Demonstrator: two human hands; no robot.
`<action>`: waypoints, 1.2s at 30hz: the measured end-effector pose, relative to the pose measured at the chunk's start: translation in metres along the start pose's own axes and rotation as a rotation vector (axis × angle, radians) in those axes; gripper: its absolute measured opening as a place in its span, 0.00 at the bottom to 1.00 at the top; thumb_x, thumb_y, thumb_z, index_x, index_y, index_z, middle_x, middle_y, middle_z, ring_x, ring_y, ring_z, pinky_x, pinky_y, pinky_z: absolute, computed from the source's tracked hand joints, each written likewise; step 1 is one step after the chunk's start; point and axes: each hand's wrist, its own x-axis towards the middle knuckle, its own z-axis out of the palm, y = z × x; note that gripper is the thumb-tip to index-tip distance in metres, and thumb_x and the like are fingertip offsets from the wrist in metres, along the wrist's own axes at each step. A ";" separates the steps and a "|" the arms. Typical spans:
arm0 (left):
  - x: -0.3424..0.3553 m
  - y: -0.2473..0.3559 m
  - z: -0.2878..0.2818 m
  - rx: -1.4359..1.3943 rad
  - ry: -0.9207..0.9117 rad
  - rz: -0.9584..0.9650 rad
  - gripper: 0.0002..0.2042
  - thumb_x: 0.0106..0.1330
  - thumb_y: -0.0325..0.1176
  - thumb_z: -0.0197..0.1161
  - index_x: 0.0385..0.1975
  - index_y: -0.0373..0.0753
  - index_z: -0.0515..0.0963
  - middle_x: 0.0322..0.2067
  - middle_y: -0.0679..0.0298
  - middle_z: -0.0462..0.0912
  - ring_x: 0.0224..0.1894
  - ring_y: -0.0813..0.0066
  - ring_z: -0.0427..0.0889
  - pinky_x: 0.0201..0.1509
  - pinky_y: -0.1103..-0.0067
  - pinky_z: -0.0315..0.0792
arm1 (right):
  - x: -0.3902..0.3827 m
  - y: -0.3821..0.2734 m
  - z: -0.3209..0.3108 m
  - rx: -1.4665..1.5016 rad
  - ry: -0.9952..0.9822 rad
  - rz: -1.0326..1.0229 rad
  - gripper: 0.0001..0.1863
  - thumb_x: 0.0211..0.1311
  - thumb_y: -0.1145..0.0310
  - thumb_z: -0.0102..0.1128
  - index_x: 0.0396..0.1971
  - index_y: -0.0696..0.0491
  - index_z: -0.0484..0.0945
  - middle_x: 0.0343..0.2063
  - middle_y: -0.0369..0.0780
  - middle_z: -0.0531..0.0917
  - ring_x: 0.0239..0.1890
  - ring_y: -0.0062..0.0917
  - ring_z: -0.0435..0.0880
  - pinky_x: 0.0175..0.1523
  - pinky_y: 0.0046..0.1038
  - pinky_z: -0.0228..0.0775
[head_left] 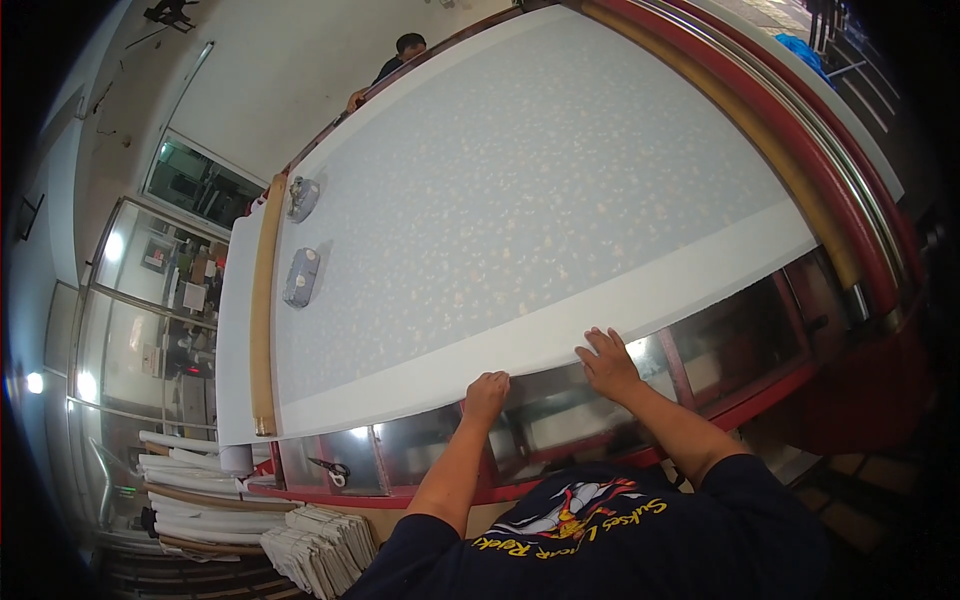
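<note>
A wide pale sheet (520,200) with small scattered floral specks lies across the red-framed table, its plain white border (450,362) along the near edge. My left hand (487,396) is closed on that near edge, fingertips curled over the border. To its right, my right hand (610,366) rests on the same border with fingers spread apart. Whether its thumb reaches under the sheet cannot be made out. Two grey wrapped blocks, a farther one (303,199) and a nearer one (301,277), sit on the sheet's left side.
A brown tube (264,310) lies along the left end, a long brown roll (740,115) along the right beside red and metal rollers. Scissors (331,471) lie below the near edge. White rolls (200,510) and stacked folded material (318,548) stand lower left. Another person (405,50) is at the far side.
</note>
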 end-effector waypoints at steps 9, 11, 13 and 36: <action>-0.009 0.010 -0.007 0.021 -0.068 -0.099 0.10 0.65 0.34 0.65 0.42 0.37 0.82 0.41 0.60 0.87 0.44 0.63 0.85 0.48 0.72 0.80 | 0.009 -0.006 -0.001 0.033 -0.004 -0.020 0.18 0.62 0.64 0.61 0.52 0.50 0.78 0.60 0.49 0.74 0.69 0.42 0.67 0.75 0.50 0.51; -0.018 0.017 -0.004 0.044 -0.036 -0.127 0.13 0.66 0.36 0.65 0.46 0.36 0.81 0.45 0.58 0.86 0.48 0.60 0.84 0.51 0.71 0.79 | 0.007 -0.005 -0.001 0.041 -0.023 0.034 0.19 0.62 0.63 0.61 0.52 0.51 0.78 0.60 0.50 0.74 0.70 0.42 0.66 0.74 0.52 0.52; -0.028 0.027 0.004 -0.053 -0.051 -0.128 0.22 0.70 0.41 0.62 0.59 0.34 0.74 0.58 0.53 0.78 0.60 0.51 0.76 0.64 0.66 0.72 | 0.001 0.004 -0.001 0.070 -0.060 0.055 0.23 0.60 0.64 0.64 0.55 0.52 0.77 0.61 0.51 0.73 0.70 0.45 0.66 0.74 0.53 0.52; -0.229 0.001 -0.030 -0.257 -0.481 -1.118 0.42 0.70 0.70 0.42 0.78 0.62 0.35 0.79 0.59 0.24 0.78 0.40 0.22 0.68 0.28 0.26 | -0.010 0.107 -0.071 -0.368 -0.132 0.847 0.44 0.70 0.40 0.51 0.74 0.57 0.55 0.75 0.51 0.53 0.78 0.47 0.48 0.76 0.59 0.40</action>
